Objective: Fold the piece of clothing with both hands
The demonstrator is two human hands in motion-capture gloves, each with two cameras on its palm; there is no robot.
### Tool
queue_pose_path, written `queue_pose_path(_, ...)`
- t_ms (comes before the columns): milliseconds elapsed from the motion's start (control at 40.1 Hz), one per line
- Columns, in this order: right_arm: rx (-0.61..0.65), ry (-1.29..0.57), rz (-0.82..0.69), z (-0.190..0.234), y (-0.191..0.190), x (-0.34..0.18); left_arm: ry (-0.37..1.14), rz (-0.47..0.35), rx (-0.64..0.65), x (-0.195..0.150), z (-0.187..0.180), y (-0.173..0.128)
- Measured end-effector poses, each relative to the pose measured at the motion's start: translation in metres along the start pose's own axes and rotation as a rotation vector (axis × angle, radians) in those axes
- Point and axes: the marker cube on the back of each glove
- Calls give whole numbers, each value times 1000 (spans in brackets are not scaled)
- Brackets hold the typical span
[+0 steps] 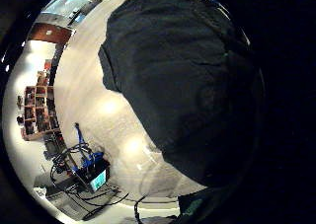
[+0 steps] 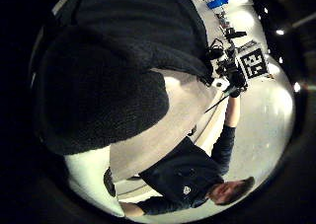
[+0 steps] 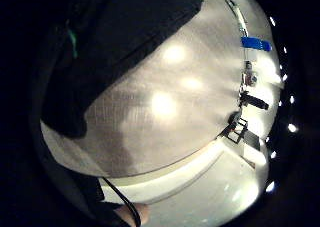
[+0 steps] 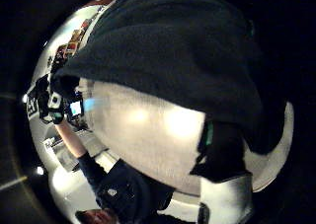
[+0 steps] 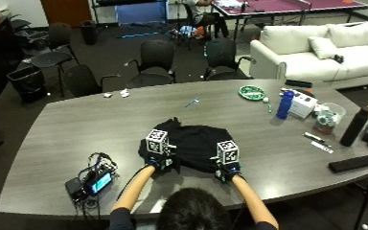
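Outside view first: we see one black garment [image 5: 193, 143] bunched into a rough, rounded heap on the grey worktop [image 5: 75, 120], near the edge closest to us. Its outline is lumpy, with no straight edges or neat layers, so we judge the folding at an early or middle stage; it may have been gathered or doubled once, but squaring and the final folds seem left to do.

Our left hand [image 5: 160, 160] sits at the garment's near left edge and our right hand [image 5: 227, 170] at its near right edge, both against the cloth. We cannot tell from any view whether the fingers are apart, together or pinching fabric; the gloves hide them from above, and the palm views show only dark cloth [image 1: 187, 86] close to each palm, with bare worktop beside it.

Counting outward from the garment: one device with a lit screen and tangled cables [image 5: 91, 181] lies to its left, near the worktop's front edge. Beyond the garment, toward the far edge, lies one small blue item [image 5: 192, 102], too small to name. To the garment's right we count one green round dish [image 5: 252, 92], one blue bottle [image 5: 285, 104], one white box [image 5: 304, 105], one black bottle [image 5: 353, 126] and one flat black case [image 5: 355, 163]. Past the worktop stand several black chairs [image 5: 156, 62] and one white sofa [image 5: 318, 50].
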Motion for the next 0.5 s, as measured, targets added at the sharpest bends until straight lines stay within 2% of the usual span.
queue_pose_path(100, 105, 52, -6, -2, -4, -2, -27, 26, -9, -2, 5, 10)
queue_pose_path(175, 142, 62, -26, -9, 8, -5, -57, 74, 4, 0, 11, 28)
queue_pose_path(249, 156, 71, -54, -21, 38, -10, -92, 176, 57, 0, 29, 44)
queue_pose_path(324, 177, 80, -99, -31, 61, -14, -60, 293, 105, 2, 42, 57)
queue_pose_path(424, 199, 95, -145, -30, 67, -8, -10, 343, 127, 7, 24, 89)
queue_pose_path(499, 225, 112, -177, -54, 89, -12, 16, 370, 112, 10, -12, 123)
